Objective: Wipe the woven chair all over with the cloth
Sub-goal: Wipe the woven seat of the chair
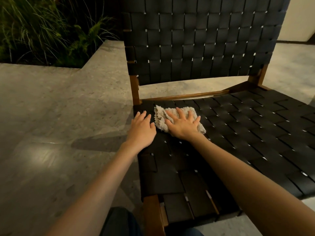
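The woven chair [238, 130] fills the right half of the view, with black woven straps on a brown wooden frame and an upright woven backrest behind the seat. A beige fluffy cloth [159, 116] lies on the seat's back left corner. My right hand [183, 124] presses flat on the cloth with fingers spread, covering its middle. My left hand [141, 127] rests flat on the seat's left edge beside the cloth, fingers straight, holding nothing.
Grey stone floor [59, 116] spreads to the left and behind the chair. A planter bed with green grasses and ferns [42, 29] sits at the upper left. A pale wall [300, 17] stands at the upper right. My dark trousers show at the bottom.
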The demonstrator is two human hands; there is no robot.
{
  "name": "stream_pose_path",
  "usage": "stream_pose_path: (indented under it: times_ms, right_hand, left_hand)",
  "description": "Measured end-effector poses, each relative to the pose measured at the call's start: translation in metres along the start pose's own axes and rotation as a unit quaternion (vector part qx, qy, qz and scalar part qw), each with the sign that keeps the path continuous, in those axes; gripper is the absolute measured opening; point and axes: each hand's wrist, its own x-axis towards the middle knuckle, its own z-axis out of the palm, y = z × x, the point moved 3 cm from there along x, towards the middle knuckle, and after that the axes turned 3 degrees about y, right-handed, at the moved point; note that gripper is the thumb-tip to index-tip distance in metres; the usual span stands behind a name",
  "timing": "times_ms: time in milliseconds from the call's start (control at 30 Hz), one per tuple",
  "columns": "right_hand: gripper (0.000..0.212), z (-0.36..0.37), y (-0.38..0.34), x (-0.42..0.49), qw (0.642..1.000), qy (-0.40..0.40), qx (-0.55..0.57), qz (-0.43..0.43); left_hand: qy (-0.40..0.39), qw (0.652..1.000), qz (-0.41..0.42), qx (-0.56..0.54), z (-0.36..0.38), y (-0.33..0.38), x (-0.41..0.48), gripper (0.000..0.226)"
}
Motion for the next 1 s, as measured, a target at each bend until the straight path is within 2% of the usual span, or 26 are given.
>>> stream_pose_path:
  times_ms: [233, 433, 533, 800, 1000]
  right_hand:
    - [0.055, 0.008, -0.02, 0.076, 0.997, 0.055, 0.011, -0.045]
    - [0.059, 0.005, 0.0, 0.101, 0.996, 0.088, 0.004, 0.016]
    - [0.057, 0.004, 0.001, 0.096, 0.997, 0.08, 0.008, 0.003]
    - [0.051, -0.003, 0.009, 0.005, 0.998, 0.006, 0.035, -0.049]
    - [0.05, -0.026, 0.021, -0.106, 0.997, -0.014, 0.04, -0.067]
  left_hand:
    - [0.016, 1.0, 0.007, 0.022, 0.006, -0.003, 0.008, 0.05]
    - [0.013, 1.0, 0.011, 0.016, 0.006, -0.005, 0.008, 0.05]
    - [0.009, 1.0, 0.014, 0.024, 0.007, -0.006, 0.009, 0.049]
    - [0.013, 1.0, 0.003, 0.016, 0.003, -0.003, 0.007, 0.045]
    - [0.029, 0.993, 0.0, 0.117, -0.007, 0.01, -0.009, 0.043]
